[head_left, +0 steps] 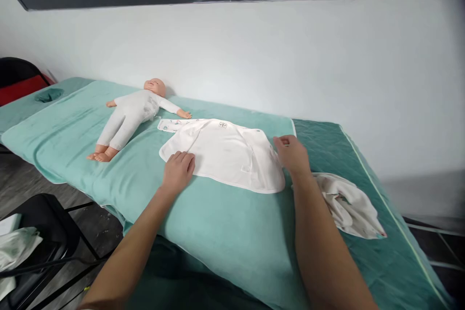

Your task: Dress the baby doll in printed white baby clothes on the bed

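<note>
A white baby shirt lies spread out on the green bed cover, its printed strip of cloth sticking out at the far left. My left hand is at the shirt's near left edge, its fingers curled together on the cloth. Beside the shirt's right edge, my right hand is closed in a pinch; whether fabric is between the fingertips is hidden. Left of the shirt, a baby doll in a white suit lies on its back, one outstretched hand close to the printed strip.
A crumpled white cloth rests on the darker green quilted cover to the right, partly behind my right forearm. The white wall borders the bed's far side. A black chair with cloth on it stands at the lower left.
</note>
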A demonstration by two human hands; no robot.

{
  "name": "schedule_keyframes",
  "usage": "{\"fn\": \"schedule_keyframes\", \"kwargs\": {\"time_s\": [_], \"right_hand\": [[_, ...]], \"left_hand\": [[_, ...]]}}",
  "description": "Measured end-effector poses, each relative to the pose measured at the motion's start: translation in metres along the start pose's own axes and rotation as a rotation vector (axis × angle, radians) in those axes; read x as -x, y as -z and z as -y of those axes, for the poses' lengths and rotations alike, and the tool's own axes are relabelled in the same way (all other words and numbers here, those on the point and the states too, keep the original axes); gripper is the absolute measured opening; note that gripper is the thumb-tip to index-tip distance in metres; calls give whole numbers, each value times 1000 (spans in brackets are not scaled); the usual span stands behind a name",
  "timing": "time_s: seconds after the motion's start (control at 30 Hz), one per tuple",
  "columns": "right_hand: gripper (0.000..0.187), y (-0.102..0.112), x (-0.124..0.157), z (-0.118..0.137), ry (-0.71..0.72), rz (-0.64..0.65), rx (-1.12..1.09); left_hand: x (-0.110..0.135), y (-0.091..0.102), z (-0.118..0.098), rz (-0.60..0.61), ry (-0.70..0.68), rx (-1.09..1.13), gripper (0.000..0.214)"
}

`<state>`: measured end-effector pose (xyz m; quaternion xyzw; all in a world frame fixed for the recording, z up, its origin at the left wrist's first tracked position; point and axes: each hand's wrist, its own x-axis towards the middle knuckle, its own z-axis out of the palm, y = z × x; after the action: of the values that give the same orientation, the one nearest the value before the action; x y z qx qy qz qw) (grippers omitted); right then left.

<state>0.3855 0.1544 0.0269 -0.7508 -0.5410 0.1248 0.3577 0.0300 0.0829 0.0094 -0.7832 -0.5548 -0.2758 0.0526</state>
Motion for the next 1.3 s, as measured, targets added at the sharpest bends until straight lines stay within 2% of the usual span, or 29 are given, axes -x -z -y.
{"fn": "schedule_keyframes", "kwargs": {"time_s": [0.07,0.13,0.2,0.27,0.3,0.33,0.37,0.43,0.47,0.5,0.57,0.63,0.7,0.77,0.9,0.97,1.07,1.13,1.3], "right_hand": [[34,3,3,4,-9,147,1],[33,3,16,20,99,297,-52],[33,5,31,40,234,482,-181],[38,7,40,53,247,697,-383],[39,9,41,54,229,719,-460],[40,10,40,52,207,663,-494],[39,10,36,46,190,539,-466],[36,10,25,28,157,240,-246],[37,9,19,18,118,161,-100],[41,8,14,9,74,149,25],[49,6,9,-3,4,232,177],[58,3,9,-6,-7,326,199],[67,2,13,-3,30,366,190],[74,4,17,1,67,399,207],[84,12,25,5,124,443,317],[73,15,27,8,138,408,373],[41,16,27,13,103,364,404],[34,18,26,16,96,297,376],[36,33,20,12,139,-166,268]], "left_hand": [[-3,-4,-13,20,32,181,27],[-9,-10,-29,61,131,418,26],[-19,-18,-45,126,269,680,27],[-32,-27,-59,194,402,931,36],[-39,-32,-65,222,455,1038,42],[-46,-36,-71,245,501,1120,47],[-54,-41,-76,268,540,1174,51],[-66,-49,-84,299,587,1193,55],[-72,-52,-87,308,597,1167,54],[-76,-56,-90,312,601,1121,52],[-81,-63,-94,295,579,976,47],[-83,-68,-96,262,516,791,43],[-82,-71,-97,236,433,639,40],[-80,-72,-97,230,377,569,38],[-77,-71,-95,232,344,576,33],[-77,-71,-94,236,343,594,30],[-76,-69,-94,239,344,633,27],[-76,-67,-94,237,343,662,25],[-75,-63,-95,253,358,698,21]]}}
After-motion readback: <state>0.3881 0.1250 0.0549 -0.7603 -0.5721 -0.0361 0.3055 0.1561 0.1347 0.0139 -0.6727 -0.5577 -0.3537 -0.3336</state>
